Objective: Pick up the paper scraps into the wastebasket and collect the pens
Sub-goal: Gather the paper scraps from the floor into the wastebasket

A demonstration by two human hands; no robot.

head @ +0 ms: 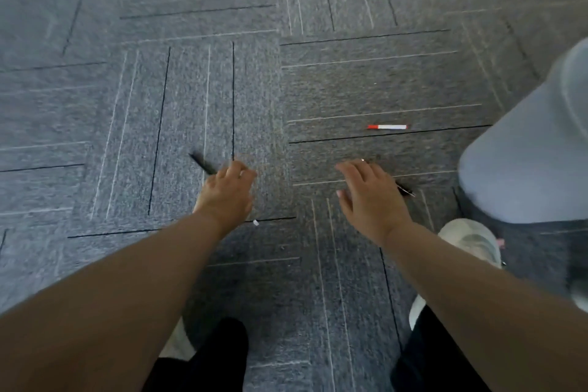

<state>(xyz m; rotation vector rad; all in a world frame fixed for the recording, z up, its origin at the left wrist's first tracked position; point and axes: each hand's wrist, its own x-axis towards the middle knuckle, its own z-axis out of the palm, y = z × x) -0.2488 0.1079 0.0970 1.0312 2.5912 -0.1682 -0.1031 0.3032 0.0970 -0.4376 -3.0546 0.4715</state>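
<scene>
closest to me, my legs in black trousers [219,356] fill the bottom edge. a pale shoe [471,240] stands on the grey carpet [318,296] to my right, just beside my right forearm. both forearms are bare and reach forward and down over the floor.

a little farther out, a small white scrap [255,222] lies on a dark seam between tiles, just below my left wrist. nothing touches it.

my left hand [227,191] is knuckles-up, with the fingers curled round a black pen [203,164]. the pen sticks out of my grip up and to the left, blurred along its length. there is a pale fleck by my fingertips that i cannot make out.

my right hand [372,194] is palm-down, fingers straight and spread, holding nothing. it hovers over a second pen [405,190], a dark one lying aslant on the carpet. only its end shows past the little-finger side of the hand, and i cannot tell whether my palm touches it.

beyond that hand a red pen [387,127] — white barrel, red at both ends — lies flat and level across the tile, well apart from both hands.

at the right edge stands a grey bin [525,153], blurred, its base near the shoe and the second pen, its rim running out of view.
</scene>
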